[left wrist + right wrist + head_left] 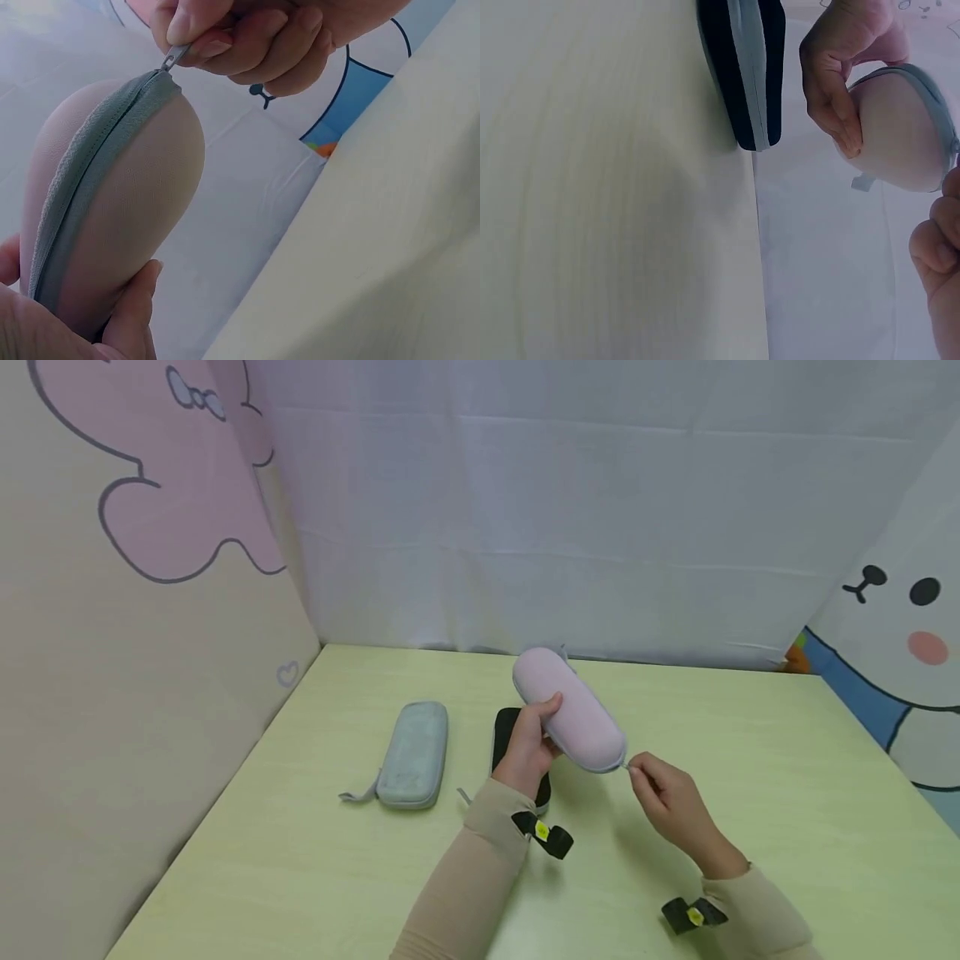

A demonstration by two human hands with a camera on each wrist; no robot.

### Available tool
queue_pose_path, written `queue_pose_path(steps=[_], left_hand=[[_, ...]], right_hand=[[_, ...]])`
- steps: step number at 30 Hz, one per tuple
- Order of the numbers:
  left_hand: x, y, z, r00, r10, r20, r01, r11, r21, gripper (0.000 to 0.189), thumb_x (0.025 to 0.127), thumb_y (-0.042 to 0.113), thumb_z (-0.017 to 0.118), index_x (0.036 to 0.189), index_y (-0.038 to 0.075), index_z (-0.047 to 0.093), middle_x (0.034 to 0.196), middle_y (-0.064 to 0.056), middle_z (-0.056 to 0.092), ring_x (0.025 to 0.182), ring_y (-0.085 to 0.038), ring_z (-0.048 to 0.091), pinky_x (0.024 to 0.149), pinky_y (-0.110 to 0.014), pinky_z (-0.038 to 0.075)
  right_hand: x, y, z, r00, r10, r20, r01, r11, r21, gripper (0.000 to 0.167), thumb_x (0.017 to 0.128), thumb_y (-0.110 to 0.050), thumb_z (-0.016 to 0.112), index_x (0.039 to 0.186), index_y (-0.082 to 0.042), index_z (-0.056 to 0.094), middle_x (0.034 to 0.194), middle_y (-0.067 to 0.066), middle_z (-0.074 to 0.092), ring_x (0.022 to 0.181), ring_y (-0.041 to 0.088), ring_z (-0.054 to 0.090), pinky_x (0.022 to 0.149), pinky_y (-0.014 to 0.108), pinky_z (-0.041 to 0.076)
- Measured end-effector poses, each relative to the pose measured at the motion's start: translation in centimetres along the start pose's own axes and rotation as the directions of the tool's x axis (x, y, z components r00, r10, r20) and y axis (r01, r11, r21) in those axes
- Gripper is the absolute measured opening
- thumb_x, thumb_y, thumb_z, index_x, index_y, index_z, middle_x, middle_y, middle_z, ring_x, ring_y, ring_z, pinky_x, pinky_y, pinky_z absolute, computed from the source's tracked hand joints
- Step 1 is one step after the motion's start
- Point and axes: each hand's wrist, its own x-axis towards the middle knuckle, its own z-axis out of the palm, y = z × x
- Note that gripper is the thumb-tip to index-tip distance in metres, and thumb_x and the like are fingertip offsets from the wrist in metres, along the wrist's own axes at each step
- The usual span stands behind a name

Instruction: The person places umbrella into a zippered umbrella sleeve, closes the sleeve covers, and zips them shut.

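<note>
A pink zippered case (572, 710) with a grey zipper band is held tilted above the table in my left hand (528, 747), thumb on its upper face and fingers beneath. My right hand (671, 802) pinches the metal zipper pull (174, 57) at the case's near right end. In the left wrist view the zipper band (90, 165) runs along the side, its teeth closed where they show. Behind my left hand and wrist lies a black case (506, 732), partly hidden. Further left, a grey-green case (414, 755) lies flat with its strap (362, 794) pointing left.
The pale yellow-green table (300, 877) meets a hanging white cloth (570, 527) at its back edge. A wall (187, 635) with a pink cartoon figure borders the left side. At right stands a cartoon-printed panel (900, 652).
</note>
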Motion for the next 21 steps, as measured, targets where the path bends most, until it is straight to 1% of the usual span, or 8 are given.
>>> queue_pose_path(steps=[2,5,10,12,18,21], left_hand=[[0.0,0.0,0.0,1.000,0.000,-0.005,0.000,1.000,-0.006,0.063,0.081,0.019,0.069,0.133,0.004,0.038,0.121,-0.018,0.050,0.108,-0.037,0.051,0.090,-0.044,0.041],[-0.1,-0.1,0.1,1.000,-0.004,-0.010,0.003,1.000,-0.015,0.061,0.081,0.019,0.070,0.132,0.005,0.040,0.119,-0.018,0.052,0.107,-0.036,0.052,0.088,-0.043,0.041],[-0.2,-0.3,0.3,0.999,0.016,-0.033,-0.017,0.999,-0.038,0.060,0.080,0.020,0.071,0.131,0.005,0.042,0.116,-0.018,0.053,0.104,-0.036,0.053,0.087,-0.043,0.042],[-0.2,-0.4,0.3,0.999,0.018,-0.046,-0.020,0.999,-0.040,0.060,0.080,0.020,0.071,0.131,0.005,0.042,0.117,-0.018,0.053,0.104,-0.036,0.053,0.086,-0.043,0.043],[-0.3,-0.4,0.5,0.997,0.040,-0.070,-0.044,0.997,-0.062,0.059,0.083,0.021,0.069,0.132,0.004,0.041,0.120,-0.018,0.051,0.106,-0.036,0.050,0.085,-0.041,0.042],[-0.3,-0.5,0.5,0.995,0.056,-0.080,-0.061,0.996,-0.067,0.056,0.083,0.022,0.068,0.130,0.003,0.043,0.119,-0.018,0.052,0.104,-0.035,0.051,0.082,-0.040,0.043]], right_hand=[[0.0,-0.1,0.1,1.000,0.002,-0.006,-0.002,1.000,0.006,0.026,0.082,0.014,0.055,0.082,-0.012,0.055,0.063,-0.011,0.038,0.051,0.000,0.032,0.045,0.014,0.028],[0.0,-0.2,0.1,0.999,0.031,-0.032,-0.031,1.000,0.006,0.026,0.083,0.014,0.055,0.082,-0.011,0.055,0.062,-0.010,0.039,0.050,0.000,0.032,0.044,0.015,0.028],[0.1,-0.4,0.1,0.995,0.087,-0.055,-0.087,0.996,0.005,0.022,0.086,0.012,0.053,0.082,-0.010,0.055,0.063,-0.012,0.039,0.050,0.001,0.032,0.044,0.015,0.028],[0.1,-0.6,0.2,0.993,0.095,-0.066,-0.095,0.995,0.008,0.022,0.086,0.012,0.052,0.081,-0.009,0.055,0.063,-0.012,0.039,0.049,0.001,0.032,0.044,0.015,0.028],[0.2,-1.1,0.7,0.997,0.052,-0.053,-0.054,0.998,-0.029,0.021,0.084,0.012,0.053,0.079,-0.008,0.054,0.063,-0.012,0.038,0.051,0.001,0.032,0.045,0.014,0.028],[0.3,-1.5,1.0,1.000,0.021,-0.024,-0.023,0.997,-0.077,0.019,0.084,0.010,0.054,0.079,-0.009,0.054,0.065,-0.013,0.038,0.053,0.000,0.032,0.047,0.014,0.028]])
